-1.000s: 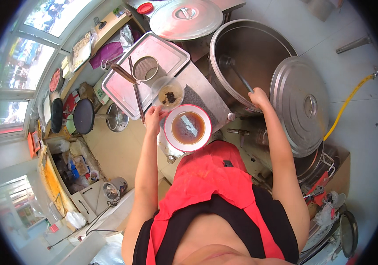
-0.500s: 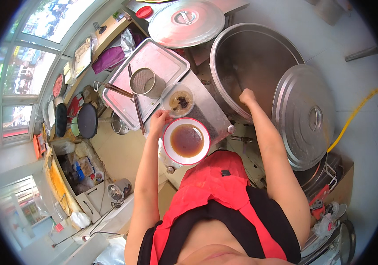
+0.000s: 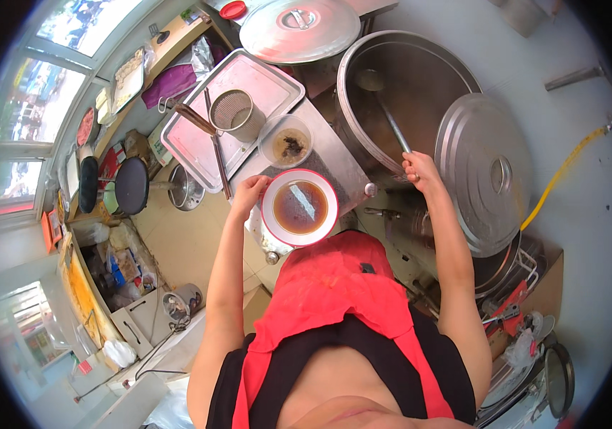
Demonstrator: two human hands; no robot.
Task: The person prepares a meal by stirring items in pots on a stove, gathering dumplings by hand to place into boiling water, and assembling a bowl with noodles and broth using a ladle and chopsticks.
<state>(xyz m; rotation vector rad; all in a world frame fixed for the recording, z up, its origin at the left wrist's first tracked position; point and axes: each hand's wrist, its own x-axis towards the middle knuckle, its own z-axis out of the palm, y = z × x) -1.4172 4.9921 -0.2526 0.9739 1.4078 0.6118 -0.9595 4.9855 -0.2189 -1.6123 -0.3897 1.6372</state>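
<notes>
My right hand [image 3: 421,170] is closed round the handle of a metal ladle [image 3: 390,120]. The ladle's bowl hangs inside a big steel stockpot [image 3: 345,107], above the murky brown liquid or haze in it. At its left rim, my left hand [image 3: 251,193] grips a white bowl [image 3: 270,222] with a red edge. Dark brown broth [image 3: 299,209] lies in the bowl, with a bright reflection on it. Just beyond stands a clear plastic tub [image 3: 266,139] holding a pale liquid with a dark clump.
A mesh strainer basket [image 3: 236,114] with a wooden handle rests on a steel tray [image 3: 277,79]. One round lid [image 3: 500,196] leans against the stockpot's right side; another lid [image 3: 299,36] lies beyond the tray. A yellow hose [image 3: 563,171] runs along the right. Dark pans [image 3: 132,186] are at left.
My right hand has drawn back from the pot's mouth, bringing the ladle up into sight. The bowl and my left hand sit slightly higher in view, and the whole view has shifted a little.
</notes>
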